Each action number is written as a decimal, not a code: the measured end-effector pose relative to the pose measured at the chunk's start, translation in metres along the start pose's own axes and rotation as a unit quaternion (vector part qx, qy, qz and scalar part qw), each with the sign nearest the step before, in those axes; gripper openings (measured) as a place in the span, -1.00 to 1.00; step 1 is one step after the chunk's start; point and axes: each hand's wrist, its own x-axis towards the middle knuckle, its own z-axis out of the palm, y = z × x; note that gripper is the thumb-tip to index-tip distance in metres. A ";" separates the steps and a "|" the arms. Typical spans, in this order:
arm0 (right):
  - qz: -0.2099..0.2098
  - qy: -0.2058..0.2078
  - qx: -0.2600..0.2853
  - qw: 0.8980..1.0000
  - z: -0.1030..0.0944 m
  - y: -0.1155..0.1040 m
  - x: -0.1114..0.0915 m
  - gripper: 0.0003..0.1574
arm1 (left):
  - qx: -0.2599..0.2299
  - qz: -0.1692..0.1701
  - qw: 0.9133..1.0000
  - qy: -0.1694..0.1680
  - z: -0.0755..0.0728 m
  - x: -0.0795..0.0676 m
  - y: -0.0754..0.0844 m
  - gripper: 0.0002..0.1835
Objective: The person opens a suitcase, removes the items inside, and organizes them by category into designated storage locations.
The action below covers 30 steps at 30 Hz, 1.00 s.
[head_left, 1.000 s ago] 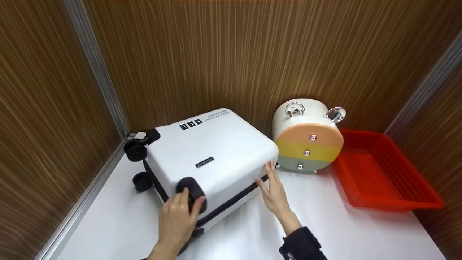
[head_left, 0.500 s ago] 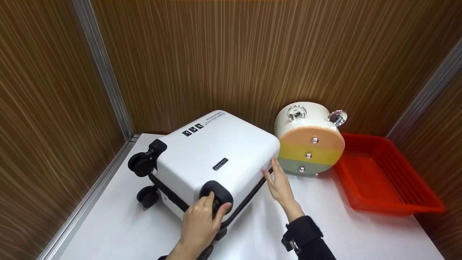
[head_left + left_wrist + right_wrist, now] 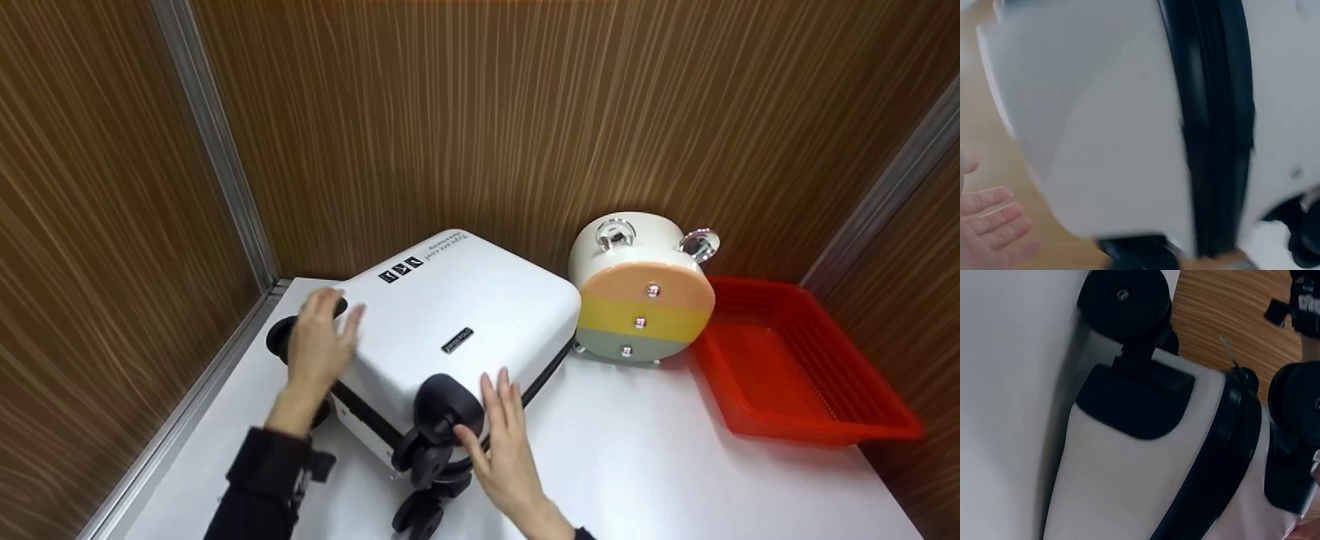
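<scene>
A white hard-shell suitcase (image 3: 495, 300) lies flat on the white table, its black wheels (image 3: 427, 457) facing the near left. My left hand (image 3: 319, 345) is over its left corner, fingers spread and partly covering the black wheel (image 3: 279, 337) there. In the left wrist view the left fingers (image 3: 999, 225) are loosely extended beside the shell, holding nothing. My right hand (image 3: 506, 450) is at the near corner, fingers straight along the side and thumb close to the black corner guard (image 3: 442, 405). The right wrist view shows the wheel end, with a black band (image 3: 1207, 472) around the shell.
A round cream drawer box (image 3: 637, 292) with orange, yellow and green fronts and silver ears stands right behind the suitcase. To its right is a red plastic tray (image 3: 772, 375). Wood-grain panels (image 3: 480, 112) wall in the back and sides.
The suitcase has swung slightly, its near wheel corner shifting right. My left hand has let go of that corner and moved to the left one; my right hand has come from the right side to the near corner.
</scene>
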 end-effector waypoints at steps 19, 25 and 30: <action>-0.080 0.046 -0.033 0.995 0.006 0.024 0.002 -0.21 | 0.060 -0.073 0.995 -0.008 0.014 0.004 -0.050 -0.65; -0.056 0.038 0.039 0.997 -0.011 0.048 0.012 -0.27 | 0.077 -0.045 0.996 0.020 0.023 -0.011 -0.038 -0.63; -0.036 0.064 0.128 0.989 -0.027 0.071 0.023 -0.38 | 0.097 -0.021 0.994 0.040 0.034 -0.025 -0.020 -0.62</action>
